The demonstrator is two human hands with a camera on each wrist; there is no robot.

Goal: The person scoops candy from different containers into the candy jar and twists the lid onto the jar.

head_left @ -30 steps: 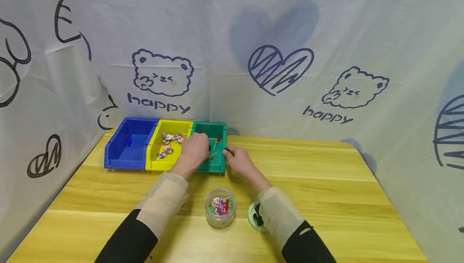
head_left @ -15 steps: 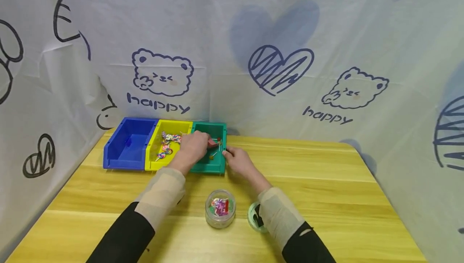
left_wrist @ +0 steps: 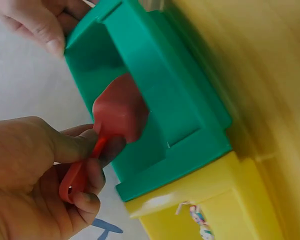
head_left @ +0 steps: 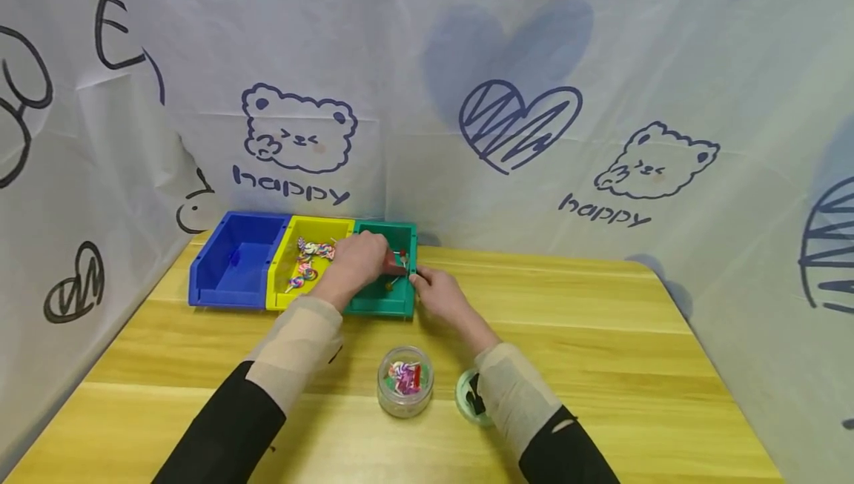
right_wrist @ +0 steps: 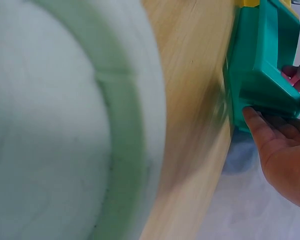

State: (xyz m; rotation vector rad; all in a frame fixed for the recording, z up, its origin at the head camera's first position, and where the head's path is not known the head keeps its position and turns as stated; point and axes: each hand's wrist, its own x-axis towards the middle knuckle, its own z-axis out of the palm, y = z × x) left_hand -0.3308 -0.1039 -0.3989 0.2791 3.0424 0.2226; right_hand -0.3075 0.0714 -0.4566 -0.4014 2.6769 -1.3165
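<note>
My left hand point(head_left: 365, 260) hovers over the green bin point(head_left: 382, 307) and pinches the handle of a small red scoop point(head_left: 394, 267). In the left wrist view the red scoop point(left_wrist: 121, 112) has its bowl inside the green bin point(left_wrist: 170, 100), with the handle between thumb and fingers of my left hand point(left_wrist: 90, 147). My right hand point(head_left: 432, 293) grips the bin's right wall. In the right wrist view the thumb of my right hand point(right_wrist: 282, 145) lies on the outer wall of the green bin point(right_wrist: 257, 75). Small stick candies lie in the bin, partly hidden.
A yellow bin point(head_left: 283, 276) with several swirl lollipops and a blue bin point(head_left: 230, 287) stand left of the green one. A clear jar point(head_left: 405, 384) of candies and a pale green lid point(head_left: 465, 399) sit near the wooden table's point(head_left: 600, 336) front. Printed cloth hangs behind.
My left hand has shifted right over the green bin, and the red scoop now shows at its fingertips. The right hand stays on the bin's right wall.
</note>
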